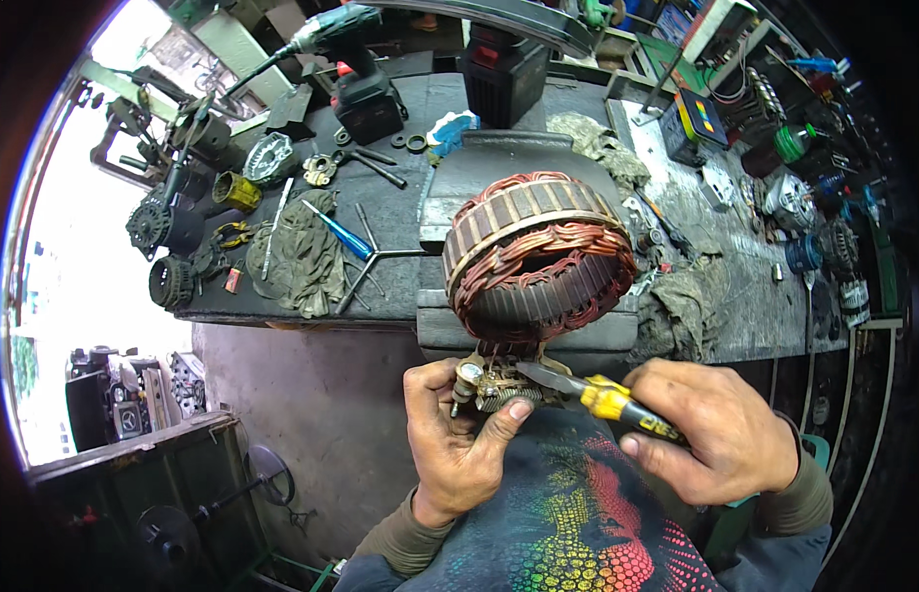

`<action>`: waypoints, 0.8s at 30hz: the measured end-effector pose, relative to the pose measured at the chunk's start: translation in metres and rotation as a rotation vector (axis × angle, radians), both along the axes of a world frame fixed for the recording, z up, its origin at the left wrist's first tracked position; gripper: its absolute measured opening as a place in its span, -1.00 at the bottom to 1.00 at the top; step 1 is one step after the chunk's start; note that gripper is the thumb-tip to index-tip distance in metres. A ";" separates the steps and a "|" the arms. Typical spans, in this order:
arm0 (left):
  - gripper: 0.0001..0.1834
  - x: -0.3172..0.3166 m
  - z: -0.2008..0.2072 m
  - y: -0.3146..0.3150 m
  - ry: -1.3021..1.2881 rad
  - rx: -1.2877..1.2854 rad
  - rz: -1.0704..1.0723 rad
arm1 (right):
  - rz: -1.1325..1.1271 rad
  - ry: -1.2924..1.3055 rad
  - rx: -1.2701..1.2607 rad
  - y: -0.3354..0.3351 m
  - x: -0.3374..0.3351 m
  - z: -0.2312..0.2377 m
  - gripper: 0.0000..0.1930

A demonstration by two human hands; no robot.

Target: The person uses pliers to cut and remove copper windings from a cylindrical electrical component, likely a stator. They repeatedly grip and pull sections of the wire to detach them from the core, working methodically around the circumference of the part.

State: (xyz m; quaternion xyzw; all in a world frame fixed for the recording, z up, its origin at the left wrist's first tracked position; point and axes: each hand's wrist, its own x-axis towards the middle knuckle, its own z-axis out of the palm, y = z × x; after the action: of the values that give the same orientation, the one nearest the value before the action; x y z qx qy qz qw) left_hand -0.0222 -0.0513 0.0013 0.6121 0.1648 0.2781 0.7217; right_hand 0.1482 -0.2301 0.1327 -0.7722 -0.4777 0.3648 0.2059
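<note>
One dark workbench (395,207) is stretching across the view, and tools and machine parts are lying along both of its ends. At its near middle, a dark metal block (524,143) is showing behind and below a wire-wound stator (538,202). This ring is leaning with its round opening toward the person, and copper windings are bulging from both edges of its slotted tan band. Beyond it, a black box (504,79) is standing to the right of a cordless drill (361,99), while one crumpled rag (306,257) is lying on the left and another rag (687,311) on the right.

Both hands are working just below the stator, well apart from each other. The left hand (455,449) is pinching a small metal assembly (494,380) between thumb and fingers; copper leads are reaching down to it from the ring's lower edge. The right hand (716,429) is closing around the handles of yellow-and-black pliers (608,397), whose tip is meeting the assembly's upper right side; whether they are biting on anything, I cannot tell.

A three-armed wrench (378,254) is lying beside the left rag, a blue-handled screwdriver (346,235) is pointing away from it, and a dark ring (416,143) is resting near the drill.
</note>
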 end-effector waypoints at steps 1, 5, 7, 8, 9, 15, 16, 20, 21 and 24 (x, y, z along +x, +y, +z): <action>-0.44 0.000 -0.001 0.000 -0.001 0.000 -0.012 | 0.012 -0.011 0.012 0.004 0.002 0.001 -0.70; -0.43 -0.001 -0.003 0.003 -0.009 -0.024 -0.019 | 0.031 0.002 0.005 0.019 0.007 0.001 -0.71; -0.43 -0.001 -0.002 0.005 -0.002 -0.031 -0.026 | 0.041 0.005 0.010 0.024 0.009 0.002 -0.71; -0.43 -0.002 -0.002 0.005 0.008 -0.014 -0.025 | 0.052 0.001 0.007 0.026 0.010 0.002 -0.71; -0.42 -0.002 -0.001 0.006 0.018 0.003 -0.027 | 0.062 -0.010 -0.011 0.028 0.010 0.003 -0.71; -0.39 -0.002 -0.001 0.011 0.059 0.060 -0.044 | 0.102 -0.021 -0.015 0.032 0.015 0.003 -0.72; -0.40 -0.002 0.000 0.012 0.063 0.074 -0.049 | 0.104 0.010 -0.005 0.033 0.017 0.001 -0.72; -0.38 0.000 0.001 0.016 0.054 0.038 -0.061 | 0.136 0.048 0.041 0.037 0.019 -0.008 -0.71; -0.38 0.001 0.001 0.016 0.056 0.032 -0.062 | 0.133 0.037 0.018 0.037 0.017 -0.010 -0.70; -0.38 0.004 0.003 0.013 0.095 0.023 -0.012 | 0.123 -0.140 0.005 0.033 0.004 -0.011 -0.65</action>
State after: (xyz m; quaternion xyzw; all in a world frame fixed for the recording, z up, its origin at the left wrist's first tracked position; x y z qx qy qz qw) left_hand -0.0184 -0.0386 0.0045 0.6337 0.1919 0.2464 0.7077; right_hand 0.1524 -0.1968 0.1217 -0.7646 -0.5382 0.3208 0.1510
